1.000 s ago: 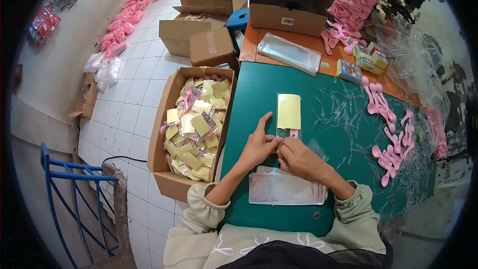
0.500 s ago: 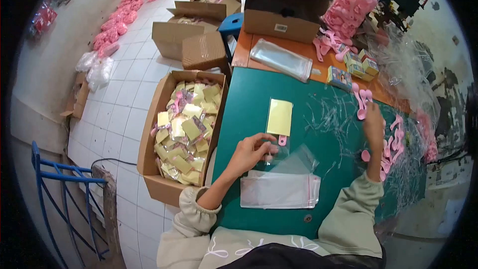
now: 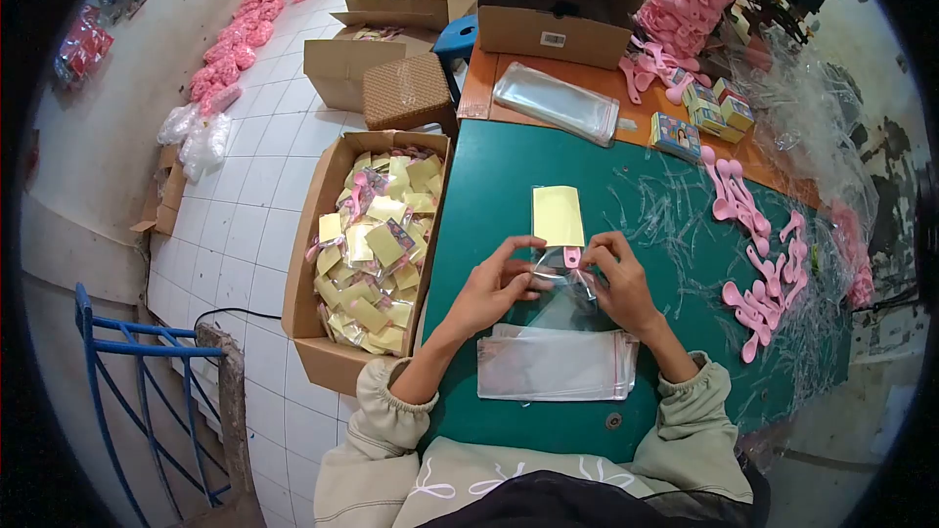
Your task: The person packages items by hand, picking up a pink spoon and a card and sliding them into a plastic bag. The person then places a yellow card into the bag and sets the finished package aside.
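Note:
On the green table, my left hand and my right hand face each other, fingers closed in pinches at the two sides of a clear plastic bag. Just beyond my fingers lies a yellow card, and the end of a pink spoon handle pokes out under its near edge. Whether the card lies inside the bag I cannot make out. Closer to my body is a stack of clear bags, the top one askew. Pink spoons lie loose to the right of my right hand.
Left of the table stands a cardboard box full of packets with yellow cards. Small boxes, clear sleeves, an open carton and a bag of pink spoons occupy the back. Plastic scraps litter the right.
My right hand has come from the loose spoons at the right to the plastic bag, opposite my left hand. My left hand stays by the bag.

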Motion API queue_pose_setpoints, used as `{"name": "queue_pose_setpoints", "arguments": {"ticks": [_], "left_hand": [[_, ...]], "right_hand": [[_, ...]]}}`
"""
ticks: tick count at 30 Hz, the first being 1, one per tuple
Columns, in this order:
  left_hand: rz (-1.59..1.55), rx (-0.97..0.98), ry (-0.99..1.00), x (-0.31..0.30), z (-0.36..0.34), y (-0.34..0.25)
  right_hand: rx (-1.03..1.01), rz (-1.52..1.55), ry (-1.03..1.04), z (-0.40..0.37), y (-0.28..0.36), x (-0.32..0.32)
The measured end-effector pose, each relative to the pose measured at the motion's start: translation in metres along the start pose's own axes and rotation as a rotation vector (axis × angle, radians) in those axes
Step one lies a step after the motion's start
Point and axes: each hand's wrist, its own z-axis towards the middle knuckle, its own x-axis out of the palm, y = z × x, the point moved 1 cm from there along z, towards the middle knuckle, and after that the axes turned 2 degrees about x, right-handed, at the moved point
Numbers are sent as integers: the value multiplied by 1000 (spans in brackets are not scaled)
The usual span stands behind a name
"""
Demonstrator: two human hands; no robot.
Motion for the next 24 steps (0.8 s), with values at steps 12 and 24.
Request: {"name": "queue_pose_setpoints", "arguments": {"ticks": [12, 24], "left_hand": [[441, 215, -189, 2, 7, 15], [424, 106, -263, 7, 12, 10]], "right_hand": [[539, 787, 94, -3, -14, 4], [641, 757, -132, -1, -7, 14]]}}
